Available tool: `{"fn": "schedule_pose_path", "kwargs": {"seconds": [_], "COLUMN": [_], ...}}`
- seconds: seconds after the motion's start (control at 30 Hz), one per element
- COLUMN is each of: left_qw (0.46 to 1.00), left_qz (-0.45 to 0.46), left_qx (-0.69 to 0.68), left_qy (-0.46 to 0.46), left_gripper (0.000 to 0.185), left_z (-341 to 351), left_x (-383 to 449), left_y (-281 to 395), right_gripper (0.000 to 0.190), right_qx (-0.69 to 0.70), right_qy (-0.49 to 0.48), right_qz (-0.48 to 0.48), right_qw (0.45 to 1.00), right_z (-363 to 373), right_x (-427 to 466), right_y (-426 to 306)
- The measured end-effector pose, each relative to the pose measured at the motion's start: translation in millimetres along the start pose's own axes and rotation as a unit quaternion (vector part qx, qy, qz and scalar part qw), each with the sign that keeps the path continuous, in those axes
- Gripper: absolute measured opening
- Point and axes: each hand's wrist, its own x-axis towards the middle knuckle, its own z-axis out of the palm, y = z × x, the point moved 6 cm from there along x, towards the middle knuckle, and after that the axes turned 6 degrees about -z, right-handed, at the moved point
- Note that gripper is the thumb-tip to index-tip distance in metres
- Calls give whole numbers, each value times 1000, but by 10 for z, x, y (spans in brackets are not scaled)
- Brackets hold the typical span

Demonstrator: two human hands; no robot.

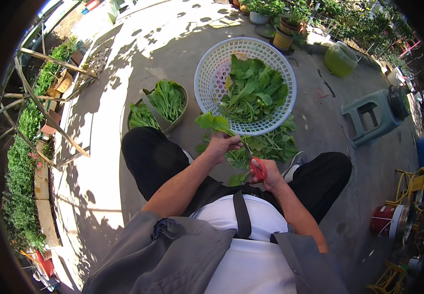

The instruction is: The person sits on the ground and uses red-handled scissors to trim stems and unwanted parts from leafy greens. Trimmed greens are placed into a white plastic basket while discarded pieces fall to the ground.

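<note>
My left hand point(221, 147) grips a leafy green plant point(215, 122) by its stem, its leaves pointing up and to the left. Red-handled scissors point(258, 169) are in my right hand point(270, 175), their blades reaching up to the stem end beside my left fingers. Whether the blades touch the stem cannot be made out. Just beyond my hands stands a white plastic colander basket point(199, 79) with loose leafy greens point(252, 90) in it. More cut greens point(270, 147) lie on the ground between my feet, partly under the basket's near rim.
A handled basket point(177, 124) of greens stands by my left knee. To the right are a green plastic stool point(373, 117), a green-tinted tub point(340, 58), a red paint bucket point(386, 221) and a yellow chair point(419, 183). Potted plants point(283, 36) line the back; a wooden frame point(43, 110) stands left.
</note>
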Motion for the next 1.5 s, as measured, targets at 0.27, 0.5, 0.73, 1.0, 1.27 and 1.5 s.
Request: {"fn": "schedule_pose_path", "kwargs": {"seconds": [0.27, 0.5, 0.73, 1.0, 1.27, 1.5], "left_qw": [1000, 979, 882, 648, 663, 820], "left_qz": [-15, 198, 319, 35, 76, -31], "left_qx": [10, -15, 139, 543, 480, 557], "left_qy": [8, 42, 317, 533, 569, 127], "left_gripper": [19, 15, 10, 28, 36, 25], "left_z": [-74, -221, -1702, -3909, -4533, -1916], "left_x": [8, -539, -1371, -882, -561, 115], "left_y": [83, 1520, 2786, 2381, 2422, 2996], "right_gripper": [24, 27, 24, 27, 24, 27], "right_qx": [-70, -55, -107, -116, -95, -42], "right_qy": [55, 82, 125, 157, 166, 153], "right_qz": [64, 62, 80, 120, 99, 68], "right_qw": [994, 993, 983, 973, 976, 985], "right_z": [-147, -208, -308, -423, -350, -367], "right_x": [46, -12, 32, 180, 193, 268], "right_y": [80, 91, 184, 345, 290, 133]}}
